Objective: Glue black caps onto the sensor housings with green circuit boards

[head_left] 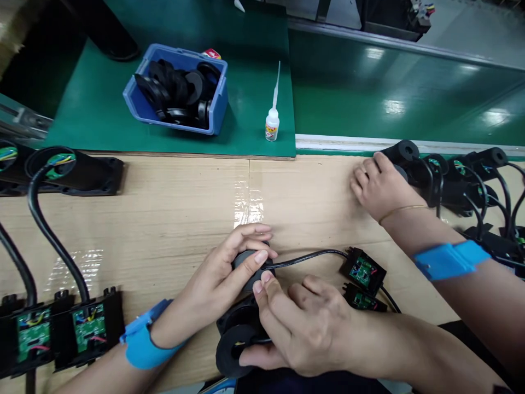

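Note:
My left hand (223,279), with a blue wrist strap, is closed around a dark round part (246,262) near the front of the cardboard-covered bench (164,219). A black cable (311,255) runs from that part to two small black housings with green circuit boards (363,272). My right hand (303,328) grips a black assembly with a ring-shaped piece (234,350) just below, its thumb touching the round part. Both hands meet over the same unit.
Another person's hand (379,186), with a blue strap on its forearm, rests on black cabled units (463,180) at the right. A blue bin of black rings (180,90) and a glue bottle (272,123) stand on the green mat. More units with circuit boards (61,328) lie at the left.

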### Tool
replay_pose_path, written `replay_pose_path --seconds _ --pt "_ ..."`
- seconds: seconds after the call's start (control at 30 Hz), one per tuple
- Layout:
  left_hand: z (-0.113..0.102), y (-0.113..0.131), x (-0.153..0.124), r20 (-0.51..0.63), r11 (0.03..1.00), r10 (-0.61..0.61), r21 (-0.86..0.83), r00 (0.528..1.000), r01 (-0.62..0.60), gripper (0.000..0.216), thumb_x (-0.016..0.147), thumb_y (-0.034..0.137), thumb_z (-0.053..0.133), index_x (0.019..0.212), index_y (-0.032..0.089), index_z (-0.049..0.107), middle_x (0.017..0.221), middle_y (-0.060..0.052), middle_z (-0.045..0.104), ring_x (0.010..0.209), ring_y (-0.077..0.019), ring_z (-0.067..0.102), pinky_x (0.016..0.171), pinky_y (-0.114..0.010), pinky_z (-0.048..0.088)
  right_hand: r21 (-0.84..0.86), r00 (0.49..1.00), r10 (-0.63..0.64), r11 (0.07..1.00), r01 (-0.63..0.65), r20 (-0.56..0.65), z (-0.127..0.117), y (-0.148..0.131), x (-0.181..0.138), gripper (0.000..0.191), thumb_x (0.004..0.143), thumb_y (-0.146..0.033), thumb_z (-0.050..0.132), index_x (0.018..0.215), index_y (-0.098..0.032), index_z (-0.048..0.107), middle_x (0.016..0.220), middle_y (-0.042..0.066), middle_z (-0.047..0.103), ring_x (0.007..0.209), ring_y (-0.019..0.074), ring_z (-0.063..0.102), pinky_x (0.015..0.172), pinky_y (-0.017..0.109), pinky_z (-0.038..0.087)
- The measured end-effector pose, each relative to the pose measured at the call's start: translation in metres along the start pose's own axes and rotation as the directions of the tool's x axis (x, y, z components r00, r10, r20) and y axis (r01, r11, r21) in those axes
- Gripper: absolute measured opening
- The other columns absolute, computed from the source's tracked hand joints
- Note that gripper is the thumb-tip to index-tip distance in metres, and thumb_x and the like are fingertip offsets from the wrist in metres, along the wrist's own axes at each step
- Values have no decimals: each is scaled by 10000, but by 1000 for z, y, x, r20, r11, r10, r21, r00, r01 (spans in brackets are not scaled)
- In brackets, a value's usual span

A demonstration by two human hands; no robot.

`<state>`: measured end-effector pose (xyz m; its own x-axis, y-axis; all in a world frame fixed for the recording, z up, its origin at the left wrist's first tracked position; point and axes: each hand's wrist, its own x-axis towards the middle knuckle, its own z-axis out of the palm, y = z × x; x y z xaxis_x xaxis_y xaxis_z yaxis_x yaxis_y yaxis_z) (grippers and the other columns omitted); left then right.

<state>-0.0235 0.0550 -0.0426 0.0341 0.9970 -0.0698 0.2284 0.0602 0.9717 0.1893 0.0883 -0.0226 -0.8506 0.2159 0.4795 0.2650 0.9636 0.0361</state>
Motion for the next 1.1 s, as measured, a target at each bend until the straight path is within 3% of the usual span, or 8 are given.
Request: replay_pose_path --seconds 0.13,0.3,0.47,0.7,0.93,1.1 --pt "-19 -3 -2 120 990 80 106 990 -93 345 1117 285 432 1445 297 539 1397 -70 722 1414 -221 618 1194 -427 541 71 999 40 997 -39 -16 1 5 2 753 1070 -709 372 1106 -85 791 1112 114 794 643 133 648 666 333 487" --pt "-18 -7 -7 21 921 261 292 965 -256 339 1081 204 498 1416 254 510 1464 -109 631 1486 -238 527 1270 -509 442 156 999 42 987 -42 7 0 11 4 711 1066 -686 430 1100 -65 774 1076 115 809 714 162 705 683 336 501" --pt "-5 -12 -16 5 900 336 293 942 -323 327 1063 187 522 1383 253 505 1431 -118 616 1452 -236 539 1282 -529 406 178 998 30 983 -38 46 -4 13 4 671 1056 -690 484 1139 -81 753 1139 96 820 779 172 734 684 348 518" --pt "3 -16 -21 -60 893 354 318 933 -319 293 1082 269 488 1372 233 512 1477 -138 578 1497 -263 478 1281 -535 382 156 991 22 987 -42 131 -9 13 0 709 1025 -707 543 1306 -72 689 1183 134 794 898 222 751 715 344 550" --pt "7 -9 -28 -152 962 207 214 967 -172 410 1095 344 473 1472 194 411 1467 -153 576 1417 -255 564 1218 -463 479 180 991 -18 984 -6 130 -7 16 -1 734 1006 -710 574 1285 -41 688 1154 168 779 990 262 767 771 357 612" --pt "3 3 -42 -339 948 238 286 910 -142 265 1104 210 432 1362 173 478 1354 -36 640 1311 -207 645 1174 -399 517 151 991 -14 989 -6 130 -8 16 0 720 1017 -714 544 1267 -56 695 1173 155 791 861 249 771 727 375 627"
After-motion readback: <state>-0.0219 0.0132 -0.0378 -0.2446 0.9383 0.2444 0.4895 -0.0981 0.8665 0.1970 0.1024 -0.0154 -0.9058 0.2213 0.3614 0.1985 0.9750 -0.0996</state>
